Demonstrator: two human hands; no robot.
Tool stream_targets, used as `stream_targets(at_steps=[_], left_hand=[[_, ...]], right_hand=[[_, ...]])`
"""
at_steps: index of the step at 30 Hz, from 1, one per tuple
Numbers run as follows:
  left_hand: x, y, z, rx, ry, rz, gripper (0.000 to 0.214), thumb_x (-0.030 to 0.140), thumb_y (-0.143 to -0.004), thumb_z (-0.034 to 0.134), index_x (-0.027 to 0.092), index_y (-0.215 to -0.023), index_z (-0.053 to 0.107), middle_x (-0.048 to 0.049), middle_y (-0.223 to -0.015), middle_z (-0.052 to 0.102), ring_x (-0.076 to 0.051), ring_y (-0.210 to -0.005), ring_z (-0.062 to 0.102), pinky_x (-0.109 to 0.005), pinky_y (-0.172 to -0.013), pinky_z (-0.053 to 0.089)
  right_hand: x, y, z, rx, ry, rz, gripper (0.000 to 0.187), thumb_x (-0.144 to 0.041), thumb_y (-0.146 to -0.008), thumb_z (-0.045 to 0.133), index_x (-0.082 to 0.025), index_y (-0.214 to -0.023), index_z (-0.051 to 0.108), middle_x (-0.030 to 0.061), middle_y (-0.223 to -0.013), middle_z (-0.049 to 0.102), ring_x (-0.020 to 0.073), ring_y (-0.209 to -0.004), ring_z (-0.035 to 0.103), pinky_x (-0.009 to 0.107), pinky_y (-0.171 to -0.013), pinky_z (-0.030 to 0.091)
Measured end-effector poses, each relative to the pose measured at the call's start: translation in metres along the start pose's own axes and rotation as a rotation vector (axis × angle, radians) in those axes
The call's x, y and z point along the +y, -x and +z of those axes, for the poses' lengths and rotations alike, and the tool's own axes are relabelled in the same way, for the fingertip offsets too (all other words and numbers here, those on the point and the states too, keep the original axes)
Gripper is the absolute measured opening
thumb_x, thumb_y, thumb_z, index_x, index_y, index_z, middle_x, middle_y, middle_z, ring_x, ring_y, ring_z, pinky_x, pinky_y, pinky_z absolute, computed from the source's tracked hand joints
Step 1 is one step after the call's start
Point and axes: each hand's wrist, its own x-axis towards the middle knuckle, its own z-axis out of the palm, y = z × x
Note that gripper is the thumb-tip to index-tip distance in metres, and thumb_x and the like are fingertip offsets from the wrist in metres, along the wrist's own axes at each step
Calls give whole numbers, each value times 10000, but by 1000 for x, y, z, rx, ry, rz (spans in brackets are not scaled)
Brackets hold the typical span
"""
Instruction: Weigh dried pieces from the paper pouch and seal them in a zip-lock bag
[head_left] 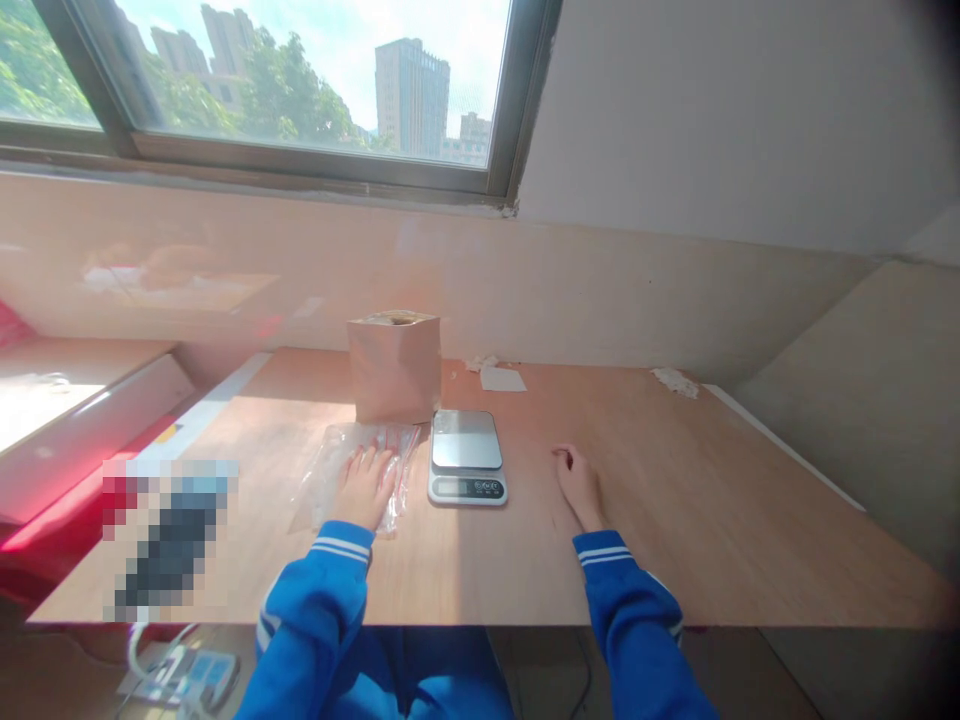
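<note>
My left hand point(367, 484) lies with fingers spread on a clear plastic zip bag point(322, 480) left of the scale; more than one bag may be stacked there. A digital kitchen scale point(466, 455) with a silver plate stands in the middle, its plate bare and its display and buttons facing me. Right of the scale, my right hand point(579, 486) rests on the table in a loose curl, with nothing visible in it. Just behind the bag, a brown paper bag point(395, 370) stands upright with its top open; its contents are hard to make out.
The wooden table point(712, 520) reaches back to the wall under a window point(315, 80). Scraps of white paper point(503, 379) lie at the back, and a crumpled white piece point(676, 382) at the back right. A blurred-out dark object point(176, 540) is at the left; a power strip point(187, 675) sits below.
</note>
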Motion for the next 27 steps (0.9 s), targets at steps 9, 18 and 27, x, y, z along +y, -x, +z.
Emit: stream_targets(at_steps=[9, 18, 27], left_hand=[[69, -28, -84, 537, 340, 152, 198, 244, -917, 460, 191, -1004, 630, -77, -1014, 675, -210, -997, 620, -379, -921, 472], [127, -154, -168, 589, 321, 36, 272, 222, -913, 417, 141, -1155, 512, -144, -1212, 542, -272, -1197, 498, -462, -1058, 367], [96, -214, -154, 107, -71, -119, 371, 304, -905, 388, 97, -1011, 677, -215, -1003, 695, -323, -1020, 644, -450, -891, 479]], right_hand=[[5, 1, 0, -41, -42, -32, 350, -316, -873, 353, -191, -937, 673, 91, -986, 735, 239, -912, 677, 336, -796, 492], [2, 1, -4, -61, -122, -3, 357, -335, -847, 375, -175, -919, 686, 104, -959, 737, 243, -876, 671, 348, -787, 494], [-1, 2, -5, -71, -154, 11, 346, -339, -855, 377, -184, -920, 679, 96, -974, 735, 236, -912, 668, 345, -814, 485]])
